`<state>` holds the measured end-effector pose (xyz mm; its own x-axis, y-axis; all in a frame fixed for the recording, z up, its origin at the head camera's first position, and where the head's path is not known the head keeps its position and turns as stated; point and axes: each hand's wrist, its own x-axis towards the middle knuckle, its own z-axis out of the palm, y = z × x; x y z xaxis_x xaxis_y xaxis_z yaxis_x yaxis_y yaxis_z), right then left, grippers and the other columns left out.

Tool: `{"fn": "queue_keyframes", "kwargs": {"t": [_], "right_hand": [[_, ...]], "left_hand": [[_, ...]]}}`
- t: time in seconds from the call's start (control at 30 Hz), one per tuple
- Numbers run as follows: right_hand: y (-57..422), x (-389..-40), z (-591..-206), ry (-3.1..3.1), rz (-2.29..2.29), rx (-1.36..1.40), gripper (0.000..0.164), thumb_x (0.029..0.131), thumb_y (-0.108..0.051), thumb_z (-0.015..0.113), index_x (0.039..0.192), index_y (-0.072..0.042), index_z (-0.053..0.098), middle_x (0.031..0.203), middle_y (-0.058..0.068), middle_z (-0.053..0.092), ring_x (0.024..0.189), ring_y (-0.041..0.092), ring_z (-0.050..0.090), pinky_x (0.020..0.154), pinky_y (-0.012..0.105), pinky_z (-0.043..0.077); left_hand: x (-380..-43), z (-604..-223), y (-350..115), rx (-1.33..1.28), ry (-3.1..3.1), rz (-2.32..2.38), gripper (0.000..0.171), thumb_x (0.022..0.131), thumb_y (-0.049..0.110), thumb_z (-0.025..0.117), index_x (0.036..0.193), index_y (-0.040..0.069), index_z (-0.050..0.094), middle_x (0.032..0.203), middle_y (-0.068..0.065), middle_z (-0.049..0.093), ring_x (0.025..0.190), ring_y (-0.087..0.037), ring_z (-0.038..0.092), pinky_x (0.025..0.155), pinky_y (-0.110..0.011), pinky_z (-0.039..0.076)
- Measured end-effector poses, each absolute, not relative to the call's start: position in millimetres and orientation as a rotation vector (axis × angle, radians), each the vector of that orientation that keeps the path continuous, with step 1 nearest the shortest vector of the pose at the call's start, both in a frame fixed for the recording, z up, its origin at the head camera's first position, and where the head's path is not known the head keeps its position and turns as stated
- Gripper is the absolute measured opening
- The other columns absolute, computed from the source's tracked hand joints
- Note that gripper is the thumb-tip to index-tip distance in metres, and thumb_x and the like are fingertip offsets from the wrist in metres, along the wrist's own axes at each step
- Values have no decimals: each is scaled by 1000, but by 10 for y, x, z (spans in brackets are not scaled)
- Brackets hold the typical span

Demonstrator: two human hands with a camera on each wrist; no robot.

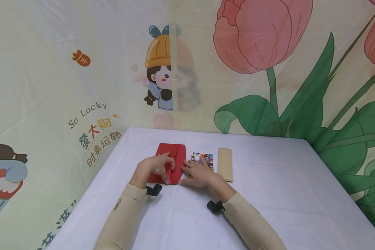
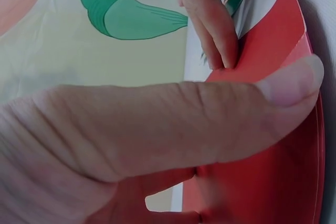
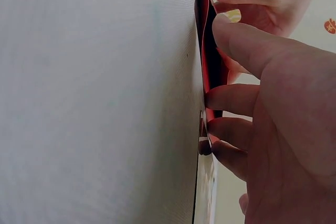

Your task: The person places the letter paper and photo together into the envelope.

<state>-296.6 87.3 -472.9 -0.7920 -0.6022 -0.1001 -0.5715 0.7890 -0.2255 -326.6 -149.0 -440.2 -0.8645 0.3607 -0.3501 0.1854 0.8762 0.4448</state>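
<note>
A red envelope (image 1: 166, 150) lies flat at the middle left of the table, its flap on the right side with a crease running along it. My left hand (image 1: 157, 164) rests on it, fingertips on the red paper and the thumb at the near edge. In the left wrist view that thumb (image 2: 210, 119) stretches across the envelope (image 2: 262, 182). My right hand (image 1: 200, 175) touches the flap's right edge with its extended fingers. Partly beneath this hand is a colourful picture card (image 1: 208, 157), its near left part hidden. The right wrist view shows a dark gap between the envelope's red layers (image 3: 206, 66).
A flat tan strip (image 1: 225, 165) lies to the right of the card. White cloth covers the table (image 1: 268, 194), and printed fabric walls (image 1: 193, 118) rise behind its far edge and on the left. Each wrist wears a small black camera (image 1: 215, 207).
</note>
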Motion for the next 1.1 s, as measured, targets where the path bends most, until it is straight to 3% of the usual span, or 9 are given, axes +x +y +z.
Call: {"fn": "queue_keyframes", "kwargs": {"t": [0.47,0.7,0.93,1.1], "right_hand": [[869,-2971,-4738,2799,-278,-922,76,96,-67,57,158,-25,45,169,0,35,160,25,25,126,65,-5],[868,-2958,-4736,2797,-237,-939,76,97,-69,55,159,-26,44,169,-1,35,160,25,25,126,65,-5],[876,-2959,-4733,2791,-219,-944,76,97,-69,54,159,-27,43,170,-2,33,160,24,24,126,64,-7],[881,-2969,-4730,2786,-218,-948,77,97,-69,55,159,-27,43,170,-1,34,160,24,25,126,64,-7]], "left_hand": [[-3252,-4363,-1449,442,2660,570,38,68,24,98,91,20,68,167,-16,33,145,-39,36,85,-44,60],[-3258,-4384,-1417,462,2691,492,32,71,31,97,82,21,69,167,-17,34,139,-37,43,81,-38,56],[-3241,-4372,-1443,408,2669,513,39,66,33,99,88,25,69,169,-14,31,140,-37,40,85,-43,59],[-3227,-4344,-1468,357,2636,524,48,60,28,101,93,28,67,169,-14,28,141,-39,37,80,-43,60]]}}
